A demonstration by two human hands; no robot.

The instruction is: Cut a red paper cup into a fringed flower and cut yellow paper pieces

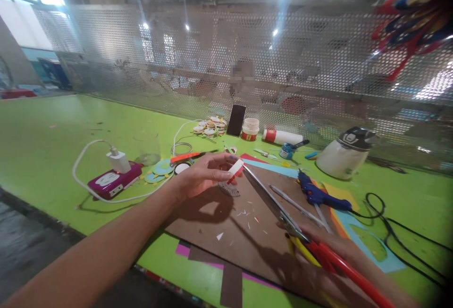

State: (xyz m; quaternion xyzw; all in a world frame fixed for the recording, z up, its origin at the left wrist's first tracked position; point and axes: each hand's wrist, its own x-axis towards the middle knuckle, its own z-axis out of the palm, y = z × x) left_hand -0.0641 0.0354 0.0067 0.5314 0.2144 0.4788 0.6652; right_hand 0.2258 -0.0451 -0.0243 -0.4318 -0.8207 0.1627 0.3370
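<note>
The big scissors [295,228] are closest, with a red handle in the grip of the right hand [338,243]. The left hand [207,172] pinches a little red-and-white strip [236,169] above the brown board [208,218]. The blade tips are right by the strip. If it bends or a hand slips, the cut could go crooked or nip a finger. I count one pair of scissors, one strip, one blue glue gun [322,196] and one phone [236,120].
</note>
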